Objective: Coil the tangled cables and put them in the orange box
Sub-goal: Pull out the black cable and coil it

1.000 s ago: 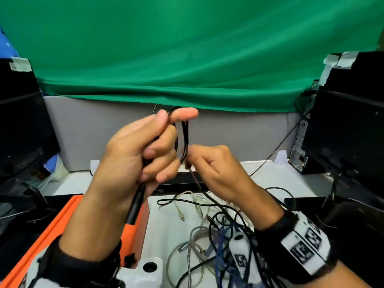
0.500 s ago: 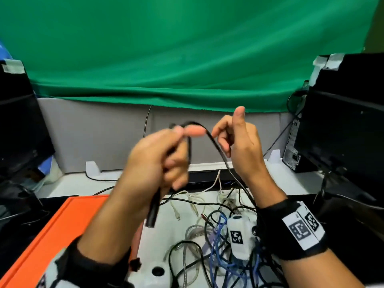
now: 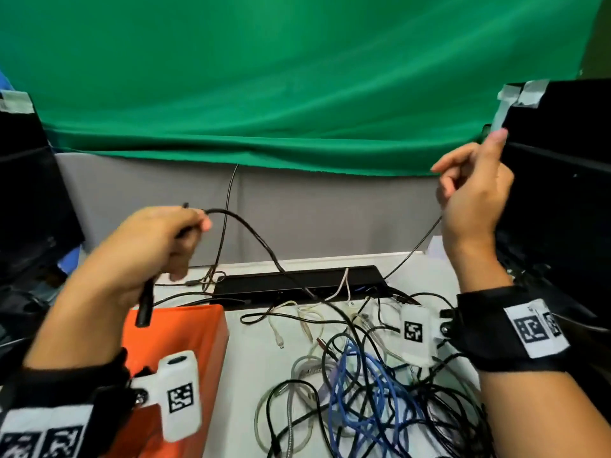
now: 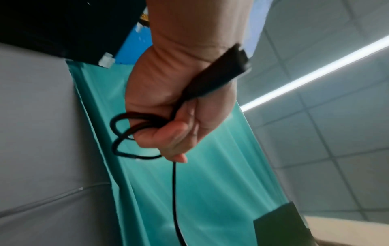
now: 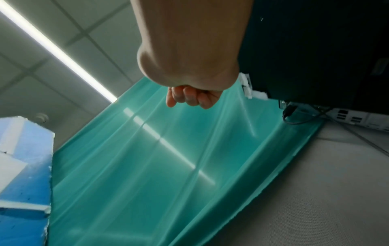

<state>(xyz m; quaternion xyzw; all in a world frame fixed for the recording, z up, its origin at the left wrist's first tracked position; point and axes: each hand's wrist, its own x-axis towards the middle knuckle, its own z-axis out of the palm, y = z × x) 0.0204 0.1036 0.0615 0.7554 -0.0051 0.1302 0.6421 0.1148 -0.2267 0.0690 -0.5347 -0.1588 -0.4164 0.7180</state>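
Observation:
My left hand (image 3: 158, 246) grips a black cable (image 3: 251, 233) above the orange box (image 3: 185, 328) at the lower left. Small loops of the cable (image 4: 118, 133) stick out of the left hand (image 4: 174, 133). Its thick black plug (image 3: 144, 305) hangs below the fist. From the fist the cable arcs right and drops into the tangled pile of black, blue, grey and white cables (image 3: 357, 385) on the white table (image 3: 251, 358). My right hand (image 3: 472, 193) is raised far right. Its fingers (image 5: 189, 98) are curled and I see no cable in them.
A long black bar-shaped device (image 3: 297, 282) lies behind the pile. Black monitors stand at the left (image 3: 26, 209) and right (image 3: 562, 193) edges. A thin grey cable (image 3: 410, 252) runs from behind the right hand down to the table. Green cloth hangs over a grey partition at the back.
My right hand has left the cable and swung far to the right and up. The left hand has dropped lower and to the left, with the cable still in it.

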